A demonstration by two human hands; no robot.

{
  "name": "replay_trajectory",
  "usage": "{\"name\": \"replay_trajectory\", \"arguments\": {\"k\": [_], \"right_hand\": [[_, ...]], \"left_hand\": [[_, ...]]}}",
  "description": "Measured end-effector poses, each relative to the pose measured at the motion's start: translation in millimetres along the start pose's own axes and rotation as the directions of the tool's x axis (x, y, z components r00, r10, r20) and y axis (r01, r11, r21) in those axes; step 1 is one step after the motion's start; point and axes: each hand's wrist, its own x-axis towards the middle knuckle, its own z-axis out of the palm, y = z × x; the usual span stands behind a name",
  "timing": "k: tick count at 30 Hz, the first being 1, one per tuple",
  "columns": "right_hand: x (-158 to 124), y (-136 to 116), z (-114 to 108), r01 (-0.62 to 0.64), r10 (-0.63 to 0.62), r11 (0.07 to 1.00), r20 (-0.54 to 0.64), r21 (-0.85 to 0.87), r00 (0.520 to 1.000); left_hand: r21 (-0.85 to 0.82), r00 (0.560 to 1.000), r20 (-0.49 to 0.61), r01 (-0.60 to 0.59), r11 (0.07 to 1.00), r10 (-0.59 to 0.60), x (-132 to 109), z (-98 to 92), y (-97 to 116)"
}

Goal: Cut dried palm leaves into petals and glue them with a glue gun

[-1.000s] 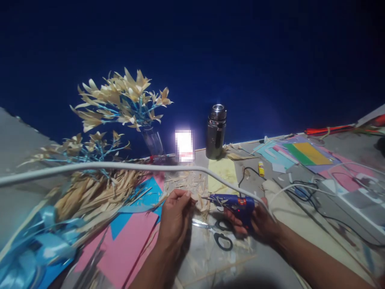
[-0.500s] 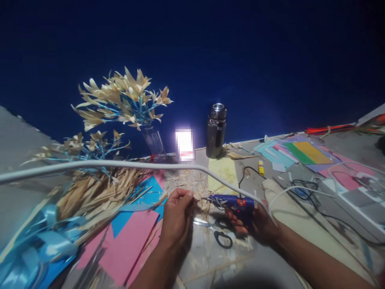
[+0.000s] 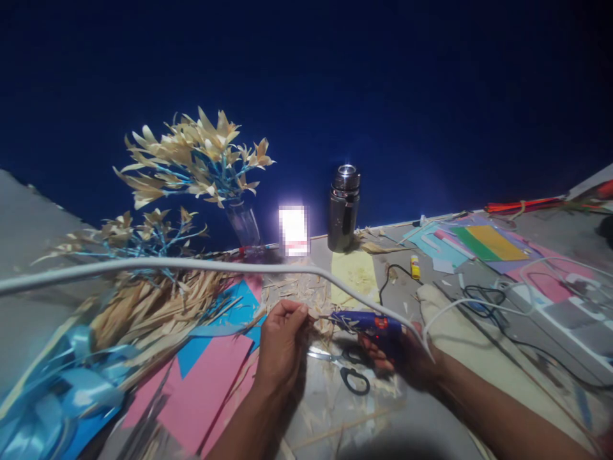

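Note:
My right hand (image 3: pixel 405 351) is wrapped round the grip of a blue glue gun (image 3: pixel 366 324), whose nozzle points left. My left hand (image 3: pixel 285 338) is pinched at the fingertips, right by the nozzle; a small pale piece seems to be between the fingers, too small to name. Below the gun lies a pair of scissors (image 3: pixel 352 377) with black handles, its blades toward my left hand. Scraps of dry husk (image 3: pixel 316 390) are scattered around both hands. A white cable (image 3: pixel 268 268) runs across in front of the view to my right wrist.
On the left are a husk bundle (image 3: pixel 143 297), blue ribbon (image 3: pixel 81 383) and pink paper (image 3: pixel 211 383). Husk flowers (image 3: pixel 205 153) stand in a glass vase (image 3: pixel 244 223). A dark flask (image 3: pixel 343 211) stands at the back. On the right lie a glue stick (image 3: pixel 415 267), coloured sheets (image 3: pixel 493 243) and a power strip (image 3: pixel 569 332).
The glue gun has shifted slightly left and tilted a little in my right hand, its nozzle closer to my left fingertips. My left hand stays almost still.

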Motion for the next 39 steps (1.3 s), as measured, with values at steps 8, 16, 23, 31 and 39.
{"name": "replay_trajectory", "arguments": {"k": [8, 16, 23, 31, 39], "right_hand": [[0.4, 2.2, -4.9, -0.006, 0.005, 1.0, -0.005, -0.021, 1.0], [0.4, 1.2, -2.4, 0.005, -0.008, 0.999, -0.059, -0.045, 0.998], [1.6, -6.3, 6.7, 0.064, -0.067, 0.989, -0.024, -0.136, 0.997], [-1.6, -9.3, 3.8, 0.076, -0.078, 0.963, 0.003, -0.257, 0.997], [-2.1, -11.3, 6.0, 0.078, -0.069, 0.991, 0.08, -0.113, 0.994]], "left_hand": [[-0.003, 1.0, -0.007, 0.0, 1.0, 0.0, 0.4, -1.1, -1.6], [0.032, 1.0, -0.011, 0.001, 0.999, -0.001, 0.9, -2.0, -2.7], [0.05, 1.0, -0.008, -0.005, 0.999, 0.005, 0.9, -2.1, -2.1], [0.042, 1.0, 0.011, 0.014, 0.999, -0.014, 2.6, -4.0, -3.3], [-0.022, 0.997, 0.049, 0.056, 0.998, -0.055, 5.9, -5.5, 0.3]]}}
